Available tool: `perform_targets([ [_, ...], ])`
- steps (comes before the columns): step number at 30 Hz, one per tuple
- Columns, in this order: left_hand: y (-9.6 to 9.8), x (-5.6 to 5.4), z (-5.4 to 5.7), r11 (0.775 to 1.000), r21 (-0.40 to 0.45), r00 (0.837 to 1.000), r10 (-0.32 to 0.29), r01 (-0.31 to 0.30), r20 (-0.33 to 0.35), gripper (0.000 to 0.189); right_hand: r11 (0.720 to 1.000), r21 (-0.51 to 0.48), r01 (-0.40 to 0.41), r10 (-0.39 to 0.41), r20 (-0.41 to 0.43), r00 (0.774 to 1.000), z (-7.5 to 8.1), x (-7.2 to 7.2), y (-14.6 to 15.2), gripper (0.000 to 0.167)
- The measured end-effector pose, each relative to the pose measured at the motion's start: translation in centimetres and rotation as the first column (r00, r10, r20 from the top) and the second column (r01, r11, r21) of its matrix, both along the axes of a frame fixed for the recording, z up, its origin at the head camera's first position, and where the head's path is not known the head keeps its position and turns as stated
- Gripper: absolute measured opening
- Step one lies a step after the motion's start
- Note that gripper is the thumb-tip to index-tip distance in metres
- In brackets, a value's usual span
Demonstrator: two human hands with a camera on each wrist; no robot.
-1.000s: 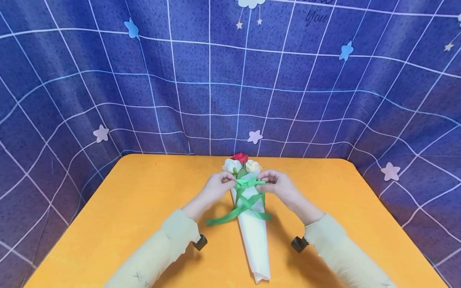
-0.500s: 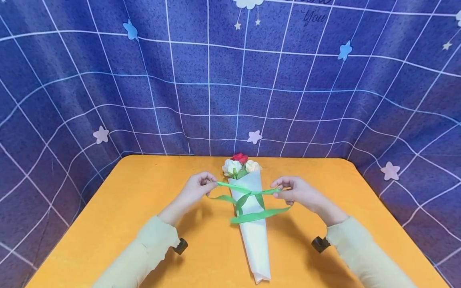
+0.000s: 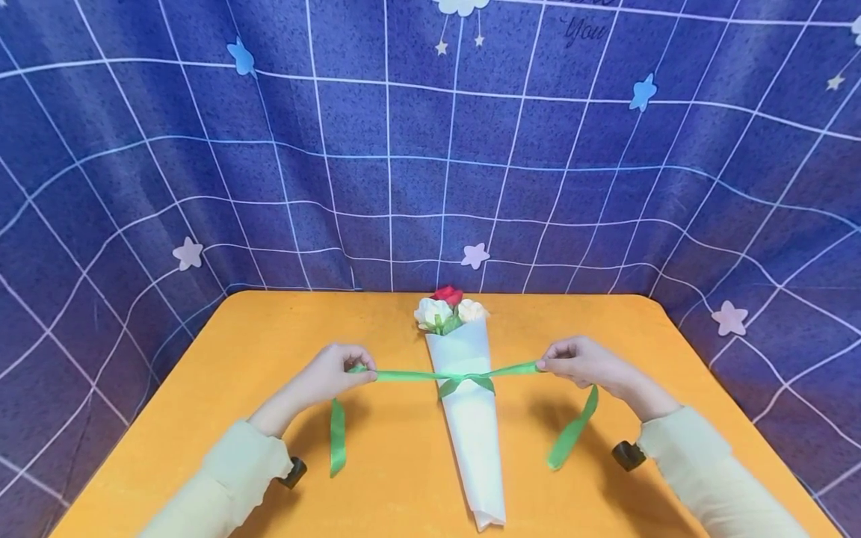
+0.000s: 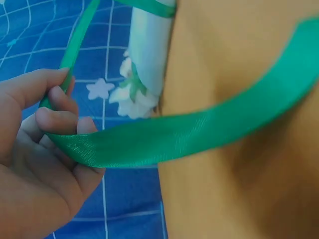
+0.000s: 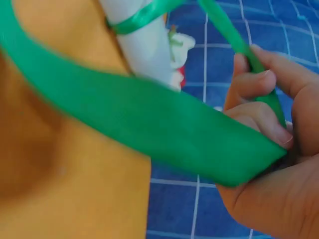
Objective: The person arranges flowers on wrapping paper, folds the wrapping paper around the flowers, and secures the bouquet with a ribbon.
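Observation:
A bouquet wrapped in white paper (image 3: 471,441) lies on the table, with a red rose (image 3: 447,296) and two pale roses at its far end. Around the upper wrap runs a green ribbon (image 3: 406,376), crossed in a small knot at the front. My left hand (image 3: 334,373) pinches one end of the ribbon out to the left, its tail hanging below. On the other side my right hand (image 3: 584,364) pinches the opposite end, its tail also dangling. Between the hands the ribbon is stretched nearly straight. Both wrist views show the ribbon (image 4: 164,139) passing through curled fingers.
The orange table (image 3: 269,329) extends around the bouquet on both sides. A blue curtain (image 3: 350,179) with white grid lines and stars hangs behind the table and along its sides. A dark wrist device (image 3: 628,455) sits under each sleeve.
Both hands have moved apart, left and right, and a little nearer. The loose green loops have drawn down into a tight band with a small knot lower on the wrap.

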State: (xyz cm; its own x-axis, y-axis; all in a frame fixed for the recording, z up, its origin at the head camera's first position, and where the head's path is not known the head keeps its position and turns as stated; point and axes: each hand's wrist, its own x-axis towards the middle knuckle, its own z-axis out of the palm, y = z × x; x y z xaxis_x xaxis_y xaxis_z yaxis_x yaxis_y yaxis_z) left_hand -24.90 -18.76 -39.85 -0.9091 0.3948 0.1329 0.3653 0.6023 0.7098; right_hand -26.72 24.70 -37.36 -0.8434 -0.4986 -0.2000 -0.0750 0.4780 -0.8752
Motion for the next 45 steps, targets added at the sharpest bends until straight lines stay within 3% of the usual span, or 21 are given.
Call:
perform_targets([
  [7, -2.5, 0.2, -1.0, 0.997, -0.065, 0.999, 0.031, -0.033, -0.030, 0.006, 1.000, -0.014, 0.015, -0.014, 0.016, 1.000, -1.5, -0.7, 2.6, 0.029],
  [17, -4.3, 0.5, -2.2, 0.970, -0.186, 0.983, 0.131, -0.154, -0.129, 0.010, 0.990, 0.122, 0.075, -0.064, -0.098, 0.993, -3.0, -0.9, 4.3, 0.037],
  [30, -7.0, 0.9, -2.8, 0.899, -0.329, 0.953, 0.239, -0.290, -0.187, 0.008, 0.984, 0.157, 0.082, -0.056, -0.164, 0.985, -4.8, -1.1, 7.2, 0.034],
  [37, -8.5, 0.8, -2.5, 0.829, -0.408, 0.923, 0.323, -0.382, -0.208, 0.006, 0.964, 0.238, 0.117, -0.036, -0.322, 0.946, -5.1, -0.9, 8.1, 0.026],
  [42, -8.4, 0.3, -2.1, 0.804, -0.447, 0.919, 0.317, -0.393, -0.236, 0.006, 0.943, 0.303, 0.137, -0.012, -0.379, 0.925, -5.2, -1.2, 8.6, 0.024],
  [45, -8.4, 0.0, -2.1, 0.803, -0.471, 0.927, 0.263, -0.364, -0.267, 0.007, 0.941, 0.311, 0.133, -0.001, -0.391, 0.920, -5.2, -1.5, 8.8, 0.021],
])
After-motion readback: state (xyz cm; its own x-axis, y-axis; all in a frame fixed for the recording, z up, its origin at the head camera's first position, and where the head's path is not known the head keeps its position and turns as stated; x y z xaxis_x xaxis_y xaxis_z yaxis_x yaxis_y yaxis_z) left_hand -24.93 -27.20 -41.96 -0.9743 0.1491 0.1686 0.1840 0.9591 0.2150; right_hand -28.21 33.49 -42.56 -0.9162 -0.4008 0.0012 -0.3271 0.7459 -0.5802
